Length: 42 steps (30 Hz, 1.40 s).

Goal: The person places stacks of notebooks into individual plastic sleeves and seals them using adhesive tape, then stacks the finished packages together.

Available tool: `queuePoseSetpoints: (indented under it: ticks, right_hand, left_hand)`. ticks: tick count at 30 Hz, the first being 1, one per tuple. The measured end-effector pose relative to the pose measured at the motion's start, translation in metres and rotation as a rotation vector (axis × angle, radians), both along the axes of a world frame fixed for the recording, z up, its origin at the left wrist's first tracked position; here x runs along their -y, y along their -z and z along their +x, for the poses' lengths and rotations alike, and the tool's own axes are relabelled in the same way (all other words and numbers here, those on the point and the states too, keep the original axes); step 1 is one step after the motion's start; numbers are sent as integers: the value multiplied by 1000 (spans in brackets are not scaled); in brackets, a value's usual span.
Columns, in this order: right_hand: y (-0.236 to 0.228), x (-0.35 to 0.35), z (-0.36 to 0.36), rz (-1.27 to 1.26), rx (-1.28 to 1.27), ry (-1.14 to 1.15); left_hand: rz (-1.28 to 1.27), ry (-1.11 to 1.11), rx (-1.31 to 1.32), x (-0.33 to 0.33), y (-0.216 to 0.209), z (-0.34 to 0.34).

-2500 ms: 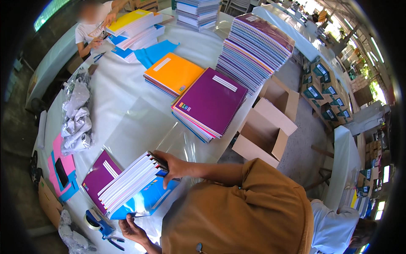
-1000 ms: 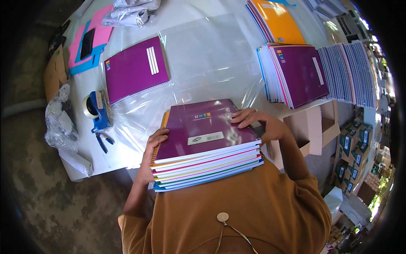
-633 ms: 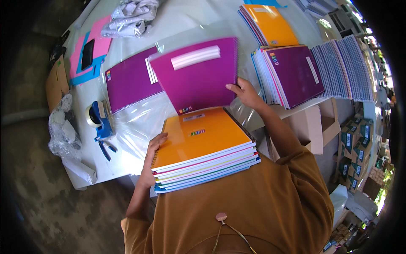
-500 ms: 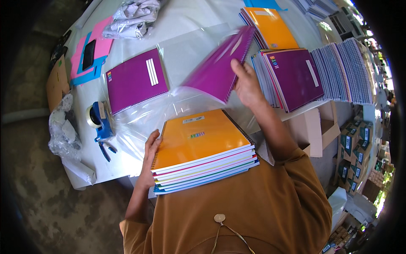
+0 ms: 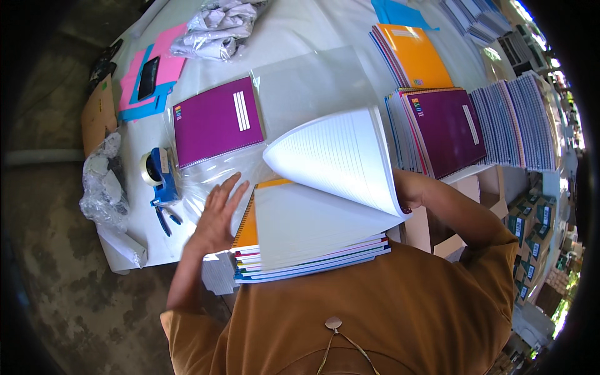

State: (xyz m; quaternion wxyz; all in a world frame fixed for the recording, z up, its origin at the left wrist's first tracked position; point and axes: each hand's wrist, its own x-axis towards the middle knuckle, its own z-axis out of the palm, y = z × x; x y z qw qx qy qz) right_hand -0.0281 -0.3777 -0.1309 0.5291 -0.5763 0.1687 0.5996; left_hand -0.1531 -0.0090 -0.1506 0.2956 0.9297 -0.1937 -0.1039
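A spiral notebook [image 5: 344, 159] lies partly open over the stack of notebooks [image 5: 319, 261] in front of my body. Its lined pages curl upward, while a plain white sheet rests flat on the pile. My right hand [image 5: 410, 190] grips this notebook at its right edge; the curled pages hide most of the fingers. At the stack's left side my left hand [image 5: 215, 215] is open, fingers spread beside the orange top cover. Beyond the stack, a purple notebook [image 5: 215, 122] lies on a clear plastic sheet [image 5: 312, 78].
Left of the plastic are a blue tape dispenser [image 5: 164, 178], blue-handled cutters [image 5: 165, 220] and a phone [image 5: 148, 78] on pink and blue sheets. Notebook piles [image 5: 447, 131] stand at the right. Crumpled plastic [image 5: 215, 31] lies at the back; a cardboard box [image 5: 465, 187] is below right.
My right hand has brought the purple notebook down and nearer, onto the stack, and its lined pages now show. My left hand has opened out beside the pile.
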Motion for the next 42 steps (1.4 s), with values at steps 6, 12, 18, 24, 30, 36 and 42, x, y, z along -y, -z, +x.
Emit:
queuePoseSetpoints:
  ticks: [6,12,18,24,30,36,42]
  right_hand:
    - [-30,-21,2,-212,971,-966]
    - [10,-40,32,490,822,-879]
    - [49,-51,74,359,926,-481]
    - [-14,-66,90,990,58,401]
    - [-51,-69,103,697,671,519]
    - [-19,-18,203,576,908,1298]
    - [72,55,251,92,385,1375]
  left_hand:
    - [255,-321,165,-42,50,65]
    - [462,-267,557,-43,128,105]
    - [559,-510,679,-43,64,145]
    - [66,-275,1114,16,-25,143]
    - [56,31,974,62,-60,129]
    - [6,-293,589,28,-31,108]
    - [-139,-148,81,19,-4,64]
